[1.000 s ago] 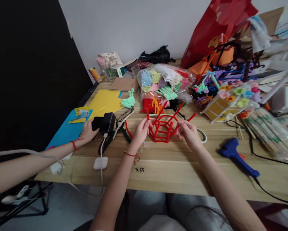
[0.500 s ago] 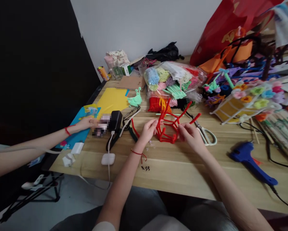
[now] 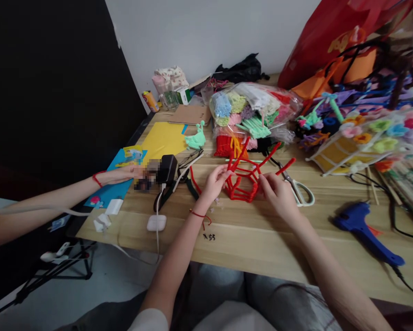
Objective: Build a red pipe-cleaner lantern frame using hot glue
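A frame of bent red pipe cleaners [image 3: 245, 198] is held up just over the table between my two hands. It has an open ring at the bottom, and several loose ends stick up and out to the right. My left hand [image 3: 217, 183] pinches its left side, thumb against fingers. On the right side, my right hand [image 3: 278, 192] pinches a joint of the frame. Behind my right hand lie white-handled scissors [image 3: 305, 193], partly hidden. A loose red pipe cleaner [image 3: 194, 180] lies left of my left hand.
At the left, another person's hand [image 3: 122, 174] reaches to a blurred patch beside a black charger [image 3: 167, 169]. A blue glue gun [image 3: 368, 234] lies at the right. Behind are a bag of pipe cleaners [image 3: 251, 110], a green figure [image 3: 196, 137] and a flower basket [image 3: 347, 149]. An earbud case [image 3: 156, 223] sits in front.
The view has shifted slightly, so most things appear a little further right. Both hands keep their pinch on the red frame, which looks slightly turned at most.
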The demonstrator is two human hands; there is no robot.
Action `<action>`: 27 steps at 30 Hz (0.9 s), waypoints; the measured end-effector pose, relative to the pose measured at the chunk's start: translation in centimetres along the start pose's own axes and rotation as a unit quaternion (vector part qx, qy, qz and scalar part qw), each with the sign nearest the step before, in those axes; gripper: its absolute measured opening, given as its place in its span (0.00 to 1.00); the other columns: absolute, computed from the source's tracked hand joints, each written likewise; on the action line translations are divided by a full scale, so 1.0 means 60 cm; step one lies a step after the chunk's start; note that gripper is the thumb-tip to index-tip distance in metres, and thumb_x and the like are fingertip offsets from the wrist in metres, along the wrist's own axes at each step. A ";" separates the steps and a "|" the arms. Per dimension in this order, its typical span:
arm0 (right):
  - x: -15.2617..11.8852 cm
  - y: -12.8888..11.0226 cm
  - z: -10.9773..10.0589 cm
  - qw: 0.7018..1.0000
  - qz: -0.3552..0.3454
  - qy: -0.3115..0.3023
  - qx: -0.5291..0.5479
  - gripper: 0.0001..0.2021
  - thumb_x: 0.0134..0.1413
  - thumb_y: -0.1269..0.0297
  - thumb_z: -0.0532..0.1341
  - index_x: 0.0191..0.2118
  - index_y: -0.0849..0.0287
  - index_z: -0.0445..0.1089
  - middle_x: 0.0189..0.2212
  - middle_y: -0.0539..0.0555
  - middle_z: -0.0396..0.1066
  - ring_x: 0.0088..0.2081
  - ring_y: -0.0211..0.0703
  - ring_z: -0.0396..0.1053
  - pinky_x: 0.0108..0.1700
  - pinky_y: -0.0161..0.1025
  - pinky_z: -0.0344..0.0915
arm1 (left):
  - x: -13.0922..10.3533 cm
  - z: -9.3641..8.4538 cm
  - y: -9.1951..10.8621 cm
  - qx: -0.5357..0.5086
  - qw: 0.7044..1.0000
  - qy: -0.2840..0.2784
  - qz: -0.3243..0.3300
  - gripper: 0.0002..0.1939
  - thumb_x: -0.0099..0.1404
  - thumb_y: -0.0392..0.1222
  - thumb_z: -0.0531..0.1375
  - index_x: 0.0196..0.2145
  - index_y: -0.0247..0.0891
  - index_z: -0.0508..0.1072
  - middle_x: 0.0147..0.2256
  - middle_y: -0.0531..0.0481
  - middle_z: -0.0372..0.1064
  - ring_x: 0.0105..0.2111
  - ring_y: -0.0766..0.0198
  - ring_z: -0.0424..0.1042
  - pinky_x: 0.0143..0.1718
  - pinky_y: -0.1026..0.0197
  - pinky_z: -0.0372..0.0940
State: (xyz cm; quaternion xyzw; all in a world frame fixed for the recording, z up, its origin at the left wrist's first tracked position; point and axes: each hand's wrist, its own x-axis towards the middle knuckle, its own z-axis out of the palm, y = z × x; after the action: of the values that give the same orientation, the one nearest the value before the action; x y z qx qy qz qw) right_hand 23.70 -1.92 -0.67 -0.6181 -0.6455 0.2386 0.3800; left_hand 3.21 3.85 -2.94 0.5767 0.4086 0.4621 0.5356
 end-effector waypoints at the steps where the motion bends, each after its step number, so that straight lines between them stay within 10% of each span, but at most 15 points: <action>1: 0.000 0.000 0.000 1.000 -0.002 0.003 -0.001 0.21 0.62 0.45 0.49 0.33 0.57 0.66 0.20 0.52 0.69 0.21 0.42 0.65 0.27 0.38 0.57 | 0.000 0.000 0.001 0.002 1.000 -0.003 0.003 0.24 0.63 0.57 0.58 0.49 0.37 0.70 0.37 0.45 0.74 0.20 0.72 0.58 0.20 0.67 0.54; 27: 0.003 0.002 0.004 0.995 0.029 0.082 0.039 0.16 0.56 0.48 0.57 0.29 0.57 0.64 0.20 0.50 0.66 0.22 0.39 0.62 0.26 0.37 0.57 | 0.002 -0.002 0.015 -0.048 0.997 0.041 -0.036 0.23 0.56 0.56 0.64 0.41 0.37 0.67 0.26 0.52 0.73 0.15 0.76 0.53 0.16 0.68 0.47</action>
State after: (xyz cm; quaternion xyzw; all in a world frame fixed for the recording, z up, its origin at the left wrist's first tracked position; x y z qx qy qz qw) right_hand 23.59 -1.72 -0.84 -0.6389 -0.5840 0.2235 0.4481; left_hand 3.12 3.89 -2.05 0.5153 0.4282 0.4849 0.5622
